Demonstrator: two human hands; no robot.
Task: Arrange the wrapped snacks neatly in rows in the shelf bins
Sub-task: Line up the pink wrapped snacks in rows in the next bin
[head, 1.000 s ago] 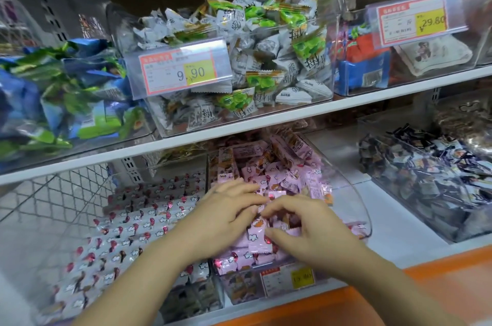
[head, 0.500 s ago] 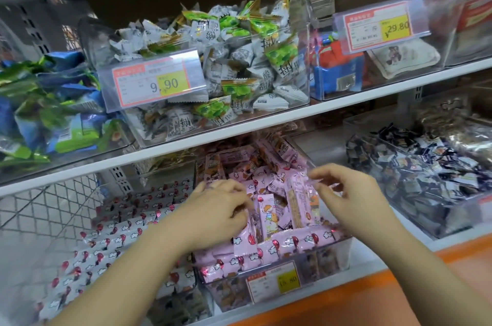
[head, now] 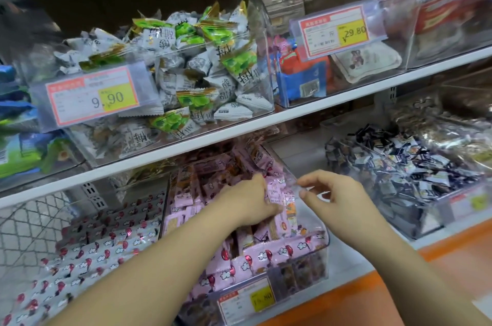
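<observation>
Where the white upper shelf [head: 319,110] overhangs the lower bins, we see green-and-white packets [head: 202,73] piled above it, white cherry-print packets [head: 106,248] at lower left and dark-wrapped sweets [head: 399,166] to the right. The pink wrapped snacks [head: 266,256] fill the clear bin [head: 323,248] between them. The left hand [head: 250,203] is inside it, fingers curled round a few upright snacks. The right hand [head: 343,198] hangs beside the bin's right wall, thumb and forefinger apart (nothing held that we can see). Price tags read 9.90 [head: 93,98] and 29.80 [head: 335,31].

Snacks [head: 191,194] in bin [head: 323,243], lower shelf [head: 436,239]
</observation>
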